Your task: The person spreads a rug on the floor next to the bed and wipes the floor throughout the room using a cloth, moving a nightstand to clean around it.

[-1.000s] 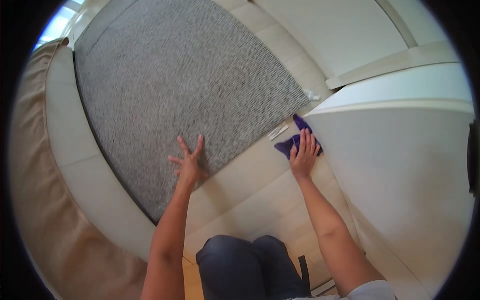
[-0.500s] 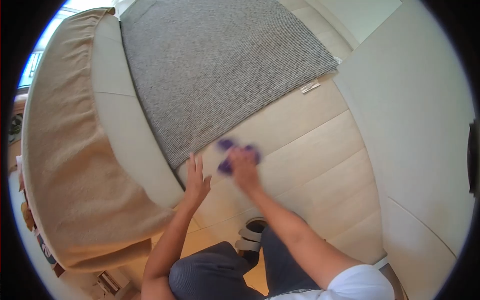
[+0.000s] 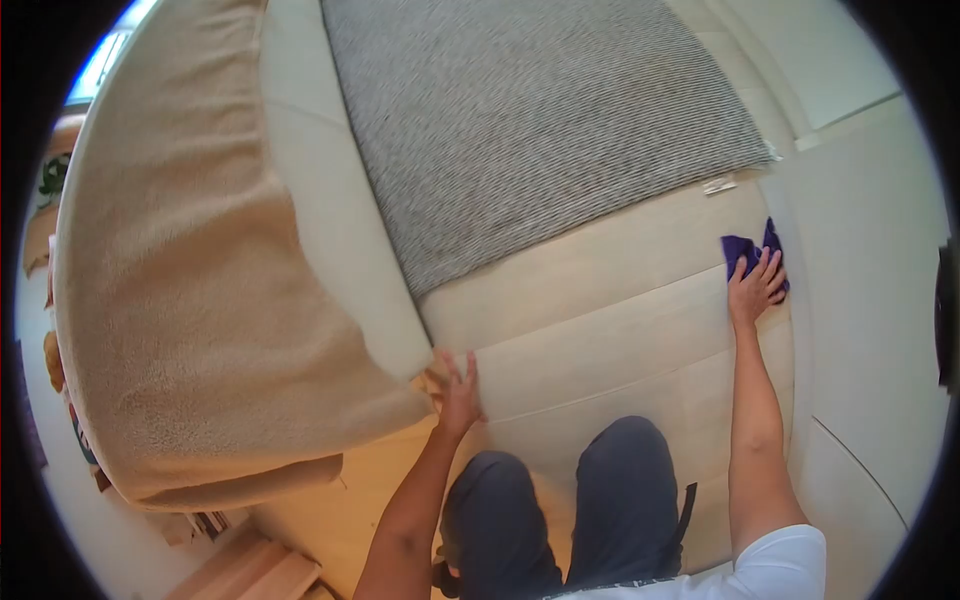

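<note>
Head view has the right hand [image 3: 757, 288] pressed on a purple cloth [image 3: 738, 252], which lies on the cream padded surface [image 3: 590, 300] close to its far right border, beside the pale side panel [image 3: 860, 260]. Its fingers are moderately spread over the cloth, whose free corners stick out past them. Those loose corners could fold under or bunch up, since only part of the cloth is pinned, and a push too far right could wedge it in the crease by the panel. The left hand [image 3: 460, 402] has its fingers apart and holds nothing that shows; it is at the near left edge, perhaps touching the surface, though blur makes that hard to tell. Weight shifted onto it could make it slip off that edge, or snag the beige throw [image 3: 200, 330] just beside it. A sweep higher up could rumple the grey mat [image 3: 550, 120] or catch its small white tag [image 3: 718, 186].

The mat is finely ribbed and flat, with a straight lower edge; the throw looks soft and fleecy, draped in loose folds; the padding is smooth, split by long shallow seams; the cloth is limp, dark and crumpled
</note>
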{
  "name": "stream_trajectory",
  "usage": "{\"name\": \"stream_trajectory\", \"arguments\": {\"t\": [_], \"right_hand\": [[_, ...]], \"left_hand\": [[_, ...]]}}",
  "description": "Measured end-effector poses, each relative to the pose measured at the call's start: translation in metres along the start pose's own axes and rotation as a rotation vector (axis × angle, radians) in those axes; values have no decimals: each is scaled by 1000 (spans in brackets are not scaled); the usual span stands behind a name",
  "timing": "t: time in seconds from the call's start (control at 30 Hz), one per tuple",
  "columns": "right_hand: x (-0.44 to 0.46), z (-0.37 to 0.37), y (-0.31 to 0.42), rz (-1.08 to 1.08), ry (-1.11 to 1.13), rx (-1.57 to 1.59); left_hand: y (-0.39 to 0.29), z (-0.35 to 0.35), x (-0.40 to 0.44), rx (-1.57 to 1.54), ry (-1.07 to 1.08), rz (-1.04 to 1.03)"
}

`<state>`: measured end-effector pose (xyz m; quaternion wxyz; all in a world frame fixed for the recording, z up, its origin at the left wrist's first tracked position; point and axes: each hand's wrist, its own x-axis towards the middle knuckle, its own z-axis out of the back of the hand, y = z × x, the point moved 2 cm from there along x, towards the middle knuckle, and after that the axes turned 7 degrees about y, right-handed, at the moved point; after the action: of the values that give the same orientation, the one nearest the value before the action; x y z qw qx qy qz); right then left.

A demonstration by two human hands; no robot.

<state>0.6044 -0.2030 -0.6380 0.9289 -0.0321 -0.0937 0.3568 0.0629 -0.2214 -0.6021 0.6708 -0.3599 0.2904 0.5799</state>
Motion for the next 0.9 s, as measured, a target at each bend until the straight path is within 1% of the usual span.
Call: {"name": "stream_trajectory", "arguments": {"t": [0.03, 0.07, 0.1, 0.13, 0.17, 0.23, 0.27, 0.3, 0.33, 0.37, 0.4, 0.43, 0.47, 0.5, 0.53, 0.6, 0.67, 0.7, 0.73, 0.77, 0.8, 0.83, 0.87, 0.9], "right_hand": [[-20, 4, 27, 20, 10, 1], [-31, 2, 57, 111, -6, 125], [-47, 4, 87, 197, -28, 239], [-77, 15, 129, 391, -93, 527], [-117, 29, 173, 499, -32, 487], [-193, 50, 253, 702, 89, 565], [-222, 64, 289, 775, 202, 591], [-243, 77, 318, 819, 230, 709], [-257, 91, 342, 858, 362, 715], [-271, 93, 361, 961, 351, 734], [-280, 91, 372, 1040, 336, 728], [-289, 90, 378, 1115, 328, 718], [-292, 88, 374, 1109, 322, 706], [-291, 81, 366, 1225, 328, 769], [-292, 79, 353, 1336, 340, 834], [-297, 84, 308, 1517, 521, 868], [-300, 82, 256, 1505, 742, 991], [-286, 89, 228, 1474, 785, 922], [-272, 95, 197, 1441, 823, 859], [-257, 77, 165, 1311, 668, 830], [-235, 67, 139, 1120, 511, 747], [-208, 51, 113, 891, 461, 713], [-182, 45, 92, 675, 202, 673], [-168, 50, 87, 416, -25, 429]], "left_hand": [[1, -1, 1, -7, -33, -15], [4, -9, 8, 38, -134, -45], [2, -5, 14, 32, -143, -48], [-2, -2, 11, 30, -91, -20], [-2, -2, 9, 29, -36, 7], [3, -7, 8, 1, -3, 11], [4, -7, 10, 14, -21, -15], [7, -8, 12, 27, -39, -38], [11, -11, 15, 26, -46, -50], [14, -14, 17, -51, -168, -183], [17, -15, 16, -127, -285, -317], [19, -19, 12, -91, -298, -297], [20, -22, 7, -55, -311, -276], [21, -24, 2, -20, -323, -256], [33, -48, 1, -249, -309, -343], [64, -88, 8, -470, -275, -450], [87, -113, 4, -623, -136, -411], [93, -119, -5, -678, -87, -398], [100, -113, -22, -407, -114, -224], [108, -101, -36, -266, -130, -144], [115, -89, -50, -125, -137, -63], [126, -88, -57, -114, -67, -24], [134, -89, -62, -145, 9, -1], [140, -92, -62, -182, 75, 12]]}}
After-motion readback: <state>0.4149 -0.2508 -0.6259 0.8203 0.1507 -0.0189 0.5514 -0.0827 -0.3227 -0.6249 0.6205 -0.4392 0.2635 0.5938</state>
